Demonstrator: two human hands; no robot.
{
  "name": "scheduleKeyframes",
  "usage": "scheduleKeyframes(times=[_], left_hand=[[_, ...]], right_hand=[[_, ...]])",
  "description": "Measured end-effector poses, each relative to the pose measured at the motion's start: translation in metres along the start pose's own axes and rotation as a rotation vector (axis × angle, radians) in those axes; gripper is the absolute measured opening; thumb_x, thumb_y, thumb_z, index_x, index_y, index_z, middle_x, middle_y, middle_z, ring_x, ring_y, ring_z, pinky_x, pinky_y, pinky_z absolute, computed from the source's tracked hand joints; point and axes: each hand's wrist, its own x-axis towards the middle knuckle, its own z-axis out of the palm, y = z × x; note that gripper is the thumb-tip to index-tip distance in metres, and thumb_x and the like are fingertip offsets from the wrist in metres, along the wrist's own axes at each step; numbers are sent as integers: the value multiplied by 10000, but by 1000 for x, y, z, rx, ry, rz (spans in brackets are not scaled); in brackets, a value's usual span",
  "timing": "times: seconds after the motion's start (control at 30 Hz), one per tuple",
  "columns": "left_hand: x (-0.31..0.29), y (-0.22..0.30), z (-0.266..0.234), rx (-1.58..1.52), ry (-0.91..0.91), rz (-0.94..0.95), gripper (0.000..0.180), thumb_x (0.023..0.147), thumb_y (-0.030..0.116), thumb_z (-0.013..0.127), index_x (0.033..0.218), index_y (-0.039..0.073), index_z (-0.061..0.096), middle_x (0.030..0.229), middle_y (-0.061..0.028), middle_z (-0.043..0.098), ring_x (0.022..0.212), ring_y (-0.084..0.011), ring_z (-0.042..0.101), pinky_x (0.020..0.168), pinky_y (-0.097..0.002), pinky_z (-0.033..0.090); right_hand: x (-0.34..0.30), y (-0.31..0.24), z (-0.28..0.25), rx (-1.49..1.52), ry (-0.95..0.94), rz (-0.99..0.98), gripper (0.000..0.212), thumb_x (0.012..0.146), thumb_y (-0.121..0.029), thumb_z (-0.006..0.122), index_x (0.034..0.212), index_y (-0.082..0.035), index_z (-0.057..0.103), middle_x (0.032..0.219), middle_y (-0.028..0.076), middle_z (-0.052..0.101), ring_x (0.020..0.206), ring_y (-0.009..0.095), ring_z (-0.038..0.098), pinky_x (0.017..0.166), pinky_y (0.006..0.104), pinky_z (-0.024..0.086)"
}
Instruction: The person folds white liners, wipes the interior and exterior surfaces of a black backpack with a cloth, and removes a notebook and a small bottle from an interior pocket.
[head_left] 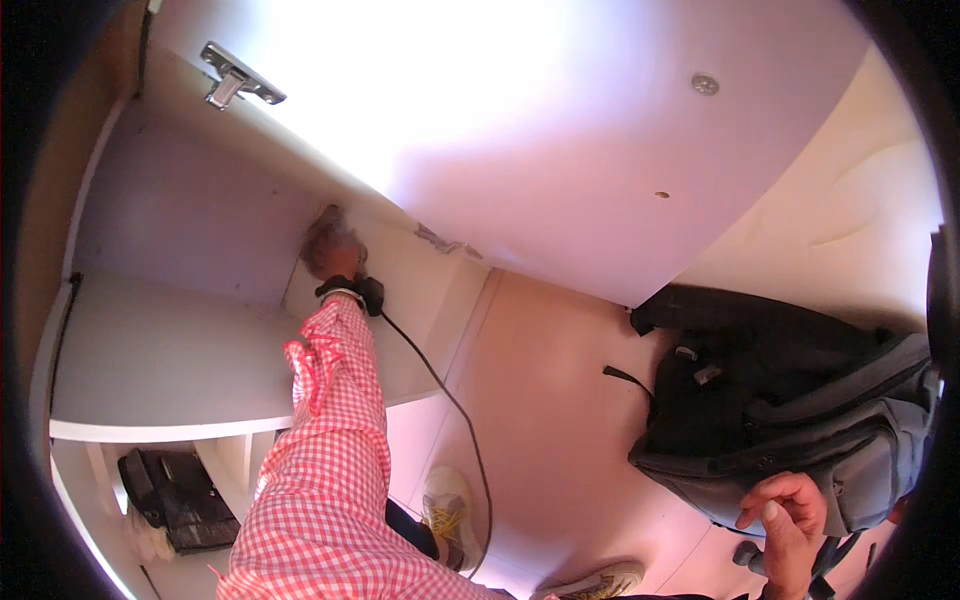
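My left hand (340,262) reaches deep into a white cabinet, against the inner corner of its side wall (425,290). Its fingers are blurred and closed round what looks like a crumpled grey-brown cloth (318,245). A black band with a small device (366,292) sits on that wrist, and a dark cable (455,400) runs from it down past my checked sleeve. At lower right, my right hand (790,520) hangs in front of a black and grey backpack (850,440). Its fingers are loosely curled, with nothing visible in them.
The cabinet's white door (560,150) stands swung out above my arm, with a metal hinge (243,76) at its upper left. Below the shelf (170,375), a dark bag-like object (180,500) lies in the lower compartment. My shoes (450,510) stand on the tiled floor (545,400).
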Motion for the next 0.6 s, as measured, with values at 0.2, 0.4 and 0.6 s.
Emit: scheduleKeyframes(times=[0.2, 0.4, 0.6], left_hand=[[-16, 48, -8, -263, 59, 118, 379, 870, 219, 492, 1164, -14, 548, 1188, -201, 551, 1096, -363, 513, 941, -451, 394], [-80, 109, -94, -970, 48, -255, 365, 910, 291, 449, 977, -24, 621, 1005, -225, 614, 915, -356, 587, 781, -422, 470], [-74, 129, -252, -2134, 150, -699, 385, 954, 371, 390, 1021, 38, 572, 965, -98, 619, 858, -235, 604, 731, -374, 508]], right_hand=[[-13, -8, -2, 34, -69, -54, 214, 840, -181, 632, 903, 9, 557, 809, 127, 589, 623, 161, 580, 595, 261, 477], [-31, -18, -8, 81, -129, -189, 206, 856, -184, 613, 901, 7, 550, 824, 124, 578, 630, 162, 570, 604, 254, 464], [-36, -8, -29, 251, -115, -269, 215, 875, -192, 598, 926, 7, 536, 836, 131, 583, 631, 167, 560, 599, 256, 468]])
